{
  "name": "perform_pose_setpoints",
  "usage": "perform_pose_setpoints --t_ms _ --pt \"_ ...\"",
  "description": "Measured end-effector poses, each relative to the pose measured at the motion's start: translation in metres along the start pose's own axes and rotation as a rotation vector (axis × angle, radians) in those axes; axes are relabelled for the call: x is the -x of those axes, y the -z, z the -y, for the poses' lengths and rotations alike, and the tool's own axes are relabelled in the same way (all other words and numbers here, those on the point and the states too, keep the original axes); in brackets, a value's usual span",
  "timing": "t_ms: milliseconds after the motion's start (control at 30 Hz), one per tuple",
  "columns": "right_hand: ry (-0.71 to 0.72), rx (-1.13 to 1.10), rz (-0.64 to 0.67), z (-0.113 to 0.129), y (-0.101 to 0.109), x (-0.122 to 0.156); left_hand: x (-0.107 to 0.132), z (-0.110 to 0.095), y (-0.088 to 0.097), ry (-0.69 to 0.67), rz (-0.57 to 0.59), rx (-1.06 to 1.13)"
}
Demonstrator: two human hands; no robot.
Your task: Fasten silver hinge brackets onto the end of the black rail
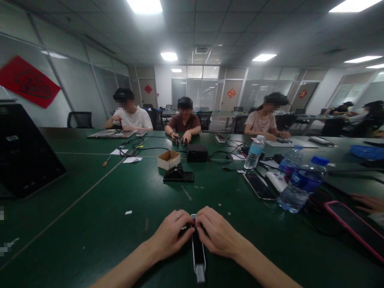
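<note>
A slim black-and-white device [198,251] lies lengthwise on the green table in front of me. It has a pale rim and a grey block at its near end; I cannot tell its exact kind. My left hand [176,230] curls its fingers and thumb together at the left of the far end, with a ring on one finger. From the right, my right hand [216,232] closes on the same far end, fingertips bent down. The fingertips of both hands nearly meet there and hide what lies between them.
Beyond my hands stand a black holder [178,174], a small wooden box [169,160] and a black box [197,153]. To the right are bottles [303,184], a phone [259,186] and a pink-edged phone [357,228]. A dark monitor [27,148] is at left. Several people sit across.
</note>
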State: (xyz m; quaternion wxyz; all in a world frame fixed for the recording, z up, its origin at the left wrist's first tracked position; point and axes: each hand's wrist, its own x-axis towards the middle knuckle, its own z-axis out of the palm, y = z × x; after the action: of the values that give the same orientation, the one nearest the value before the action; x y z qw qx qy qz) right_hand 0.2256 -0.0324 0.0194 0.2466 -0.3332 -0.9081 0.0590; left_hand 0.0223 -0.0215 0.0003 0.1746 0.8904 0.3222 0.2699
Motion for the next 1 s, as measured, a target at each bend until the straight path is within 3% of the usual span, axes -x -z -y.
perform_pose_setpoints --t_ms 300,467,700,1000 --pt "0.052 -0.017 -0.176 -0.007 -0.018 0.004 -0.001 0.001 -0.002 -0.056 -0.071 -0.047" --pt "0.013 0.048 -0.215 -0.015 -0.014 0.006 -0.003 0.006 -0.001 0.066 -0.198 -0.038" --pt "-0.205 0.129 -0.085 -0.023 -0.004 0.007 -0.007 0.012 0.001 0.350 -0.180 0.048" --pt "-0.380 0.071 0.112 -0.020 0.000 0.007 -0.008 0.014 0.001 0.427 -0.082 0.044"
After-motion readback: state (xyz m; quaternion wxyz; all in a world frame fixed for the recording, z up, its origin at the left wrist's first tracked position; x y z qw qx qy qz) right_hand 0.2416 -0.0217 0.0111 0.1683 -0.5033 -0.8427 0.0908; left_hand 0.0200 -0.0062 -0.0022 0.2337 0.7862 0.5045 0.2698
